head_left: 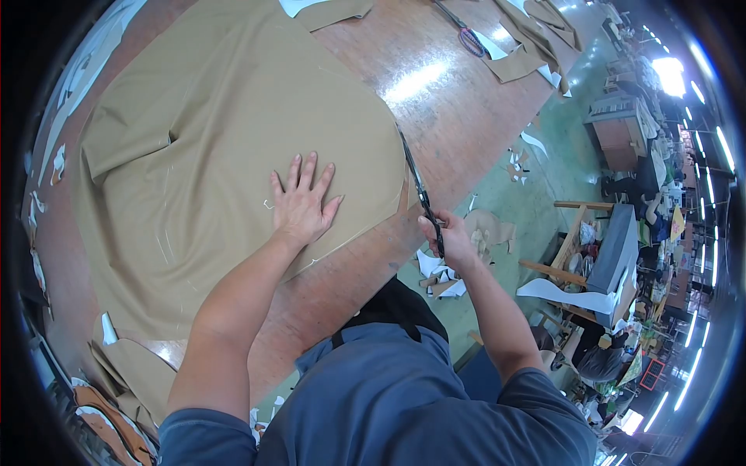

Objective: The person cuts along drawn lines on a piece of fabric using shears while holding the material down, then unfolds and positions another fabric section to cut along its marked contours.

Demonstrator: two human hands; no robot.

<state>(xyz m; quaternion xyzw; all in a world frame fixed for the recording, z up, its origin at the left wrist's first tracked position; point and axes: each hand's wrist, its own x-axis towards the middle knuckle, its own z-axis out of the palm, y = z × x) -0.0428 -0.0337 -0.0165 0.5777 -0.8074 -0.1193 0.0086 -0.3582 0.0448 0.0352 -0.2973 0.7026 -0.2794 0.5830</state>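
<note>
A large tan sheet of leather-like material with faint pale marks is spread over the table, with folds at its left side. My left hand lies flat on it near the front edge, fingers spread. Beyond the table's near edge, my right hand is wrapped round the handles of dark scissors. The scissors' blades point away from me, along the sheet's right edge. How far apart the blades are, I cannot tell.
Another pair of scissors lies at the table's far side beside tan offcuts. Scraps litter the green floor. A wooden-framed stand is at the right, with people farther off.
</note>
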